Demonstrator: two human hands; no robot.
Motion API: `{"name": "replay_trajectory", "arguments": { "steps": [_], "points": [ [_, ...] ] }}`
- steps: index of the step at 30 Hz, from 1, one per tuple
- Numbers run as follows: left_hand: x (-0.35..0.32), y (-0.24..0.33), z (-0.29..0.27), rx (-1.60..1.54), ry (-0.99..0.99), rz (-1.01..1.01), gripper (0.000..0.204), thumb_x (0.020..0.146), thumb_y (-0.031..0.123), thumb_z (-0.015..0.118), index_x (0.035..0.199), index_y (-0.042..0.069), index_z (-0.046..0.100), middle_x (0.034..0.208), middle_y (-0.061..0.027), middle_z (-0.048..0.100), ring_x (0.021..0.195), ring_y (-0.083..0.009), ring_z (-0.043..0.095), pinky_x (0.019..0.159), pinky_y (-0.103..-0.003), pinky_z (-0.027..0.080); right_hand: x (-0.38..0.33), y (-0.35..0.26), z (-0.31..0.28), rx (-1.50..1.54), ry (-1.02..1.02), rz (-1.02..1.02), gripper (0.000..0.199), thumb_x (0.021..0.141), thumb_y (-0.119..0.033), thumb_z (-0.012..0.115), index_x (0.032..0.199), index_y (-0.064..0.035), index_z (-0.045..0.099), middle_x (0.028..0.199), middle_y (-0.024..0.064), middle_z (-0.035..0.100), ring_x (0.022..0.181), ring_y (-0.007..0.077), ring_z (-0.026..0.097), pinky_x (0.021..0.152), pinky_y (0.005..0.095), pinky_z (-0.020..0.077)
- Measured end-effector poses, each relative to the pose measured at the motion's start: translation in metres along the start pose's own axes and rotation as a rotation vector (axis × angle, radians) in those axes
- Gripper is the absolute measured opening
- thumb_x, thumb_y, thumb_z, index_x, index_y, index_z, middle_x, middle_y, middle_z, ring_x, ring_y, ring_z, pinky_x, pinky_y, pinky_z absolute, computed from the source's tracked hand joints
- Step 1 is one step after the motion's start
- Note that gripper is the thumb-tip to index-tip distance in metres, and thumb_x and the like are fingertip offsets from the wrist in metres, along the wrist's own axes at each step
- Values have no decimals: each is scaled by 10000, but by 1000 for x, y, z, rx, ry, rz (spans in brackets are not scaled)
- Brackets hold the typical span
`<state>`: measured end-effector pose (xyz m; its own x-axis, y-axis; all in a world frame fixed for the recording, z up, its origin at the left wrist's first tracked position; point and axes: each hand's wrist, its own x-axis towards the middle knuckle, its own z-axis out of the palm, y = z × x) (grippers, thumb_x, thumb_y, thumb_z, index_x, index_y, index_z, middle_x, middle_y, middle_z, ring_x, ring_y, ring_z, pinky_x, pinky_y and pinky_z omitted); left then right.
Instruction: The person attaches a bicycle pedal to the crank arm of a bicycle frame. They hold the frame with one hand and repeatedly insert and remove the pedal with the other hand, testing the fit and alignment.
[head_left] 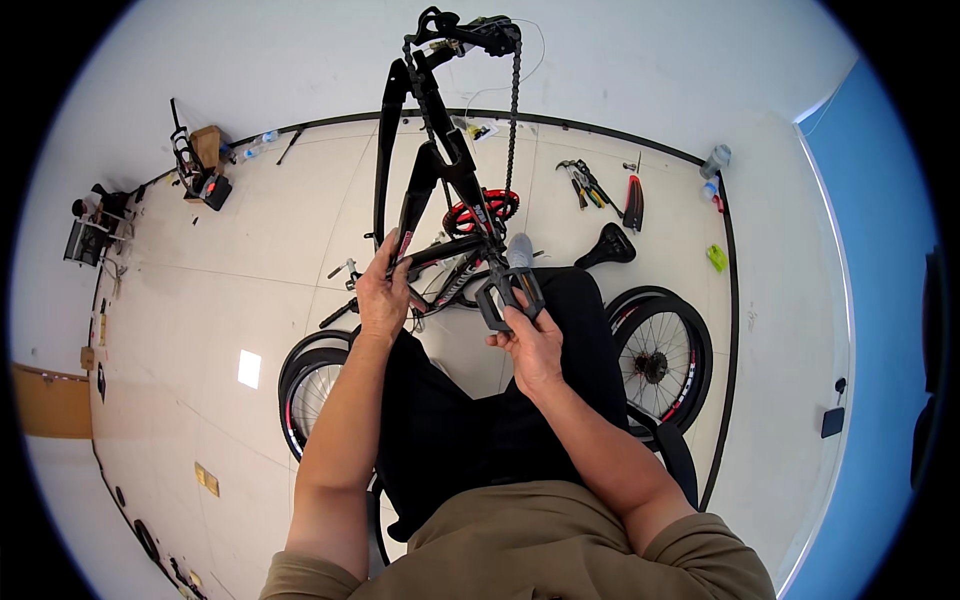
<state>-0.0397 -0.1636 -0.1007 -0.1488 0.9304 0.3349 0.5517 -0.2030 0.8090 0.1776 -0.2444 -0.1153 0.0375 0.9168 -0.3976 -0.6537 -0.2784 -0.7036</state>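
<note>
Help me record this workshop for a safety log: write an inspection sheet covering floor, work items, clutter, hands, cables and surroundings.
Surface: pale tiled floor, parts and tools lying on it.
Work items: black bicycle frame, red chainring, dark pedal.
Clutter: saddle, hand tools, wheels; cardboard box by the wall.
Left hand: fingers around the frame.
Right hand: fingers holding the pedal.
Cables: thin wire curving beside the frame's upper end.
Surroundings: white wall, dark skirting; blue wall at right.

Glossy frame [416,195], matt plastic pedal [531,291]
</note>
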Motion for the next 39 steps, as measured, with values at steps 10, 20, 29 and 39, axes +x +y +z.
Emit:
{"name": "replay_trajectory", "arguments": {
  "steps": [10,20,29,39],
  "points": [
    [-7,-5,6,7,18,24,471,924,65,660,1367,-30,529,1266,-182,643,1053,-250,622,917,-353,468,1,5,-1,37,106,20,408,934,-49,649,1327,5,556,906,74,640,658,137,575,658,364,586],
    [-52,41,49,-28,132,267,383,889,-3,665,1253,9,546,1256,-170,534,1083,-260,580,967,-340,450,3,7,-13,6,19,31,425,933,-77,669,1343,-29,569,905,31,644,644,98,577,674,315,580],
    [-8,47,84,-246,-292,-123,248,983,180,640,1125,-21,666,974,-72,704,864,-112,617,788,-256,493,5,12,-13,-57,-2,-53,262,925,-86,678,1172,-7,639,862,19,643,642,76,589,646,280,566],
    [-16,26,85,-563,-264,-333,235,996,144,617,1132,-26,704,1044,-64,716,942,-118,621,871,-255,478,-3,7,-4,312,-69,208,326,935,-89,664,1251,-60,592,926,17,626,695,113,577,765,380,572]
  ]
}}
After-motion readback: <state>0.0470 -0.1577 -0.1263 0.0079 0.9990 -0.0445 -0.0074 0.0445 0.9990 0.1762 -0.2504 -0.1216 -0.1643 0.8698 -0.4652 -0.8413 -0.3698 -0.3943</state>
